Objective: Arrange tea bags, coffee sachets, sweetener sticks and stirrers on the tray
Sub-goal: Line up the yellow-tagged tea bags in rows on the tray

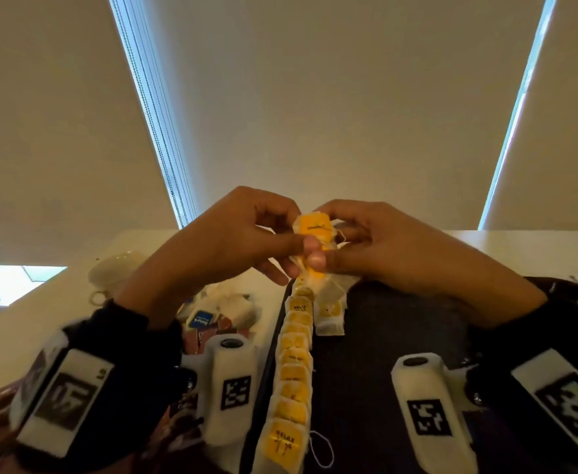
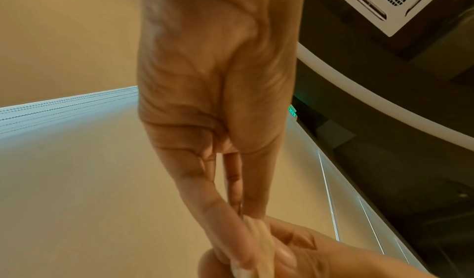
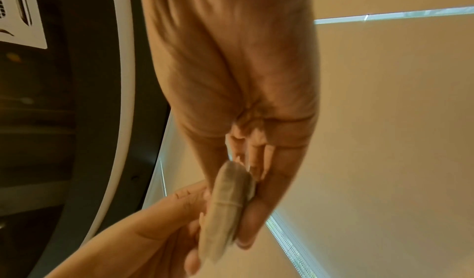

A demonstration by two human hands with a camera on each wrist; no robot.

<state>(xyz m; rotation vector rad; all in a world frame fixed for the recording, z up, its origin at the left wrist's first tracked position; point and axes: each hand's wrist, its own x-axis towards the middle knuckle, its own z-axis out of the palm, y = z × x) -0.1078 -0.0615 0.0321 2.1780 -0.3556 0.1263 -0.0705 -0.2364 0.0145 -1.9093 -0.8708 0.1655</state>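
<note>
Both hands are raised above the dark tray (image 1: 390, 330) and together pinch a small bunch of tea bags (image 1: 316, 230) with yellow tags. My left hand (image 1: 246, 241) holds the bunch from the left with thumb and fingers, and my right hand (image 1: 359, 244) grips it from the right. On the tray's left edge lies a long row of tea bags (image 1: 294, 367) with yellow tags, and one more tea bag (image 1: 329, 316) lies beside its far end. The left wrist view shows my left fingers (image 2: 218, 217) on the pale tea bags (image 2: 259, 242). In the right wrist view the tea bag stack (image 3: 225, 205) sits between both hands.
Left of the tray a heap of sachets (image 1: 212, 319), one blue, lies on the white table (image 1: 24, 330). A white cup (image 1: 116, 268) stands behind the heap. Closed blinds fill the background. A loose string (image 1: 322, 446) lies on the tray near the row's near end.
</note>
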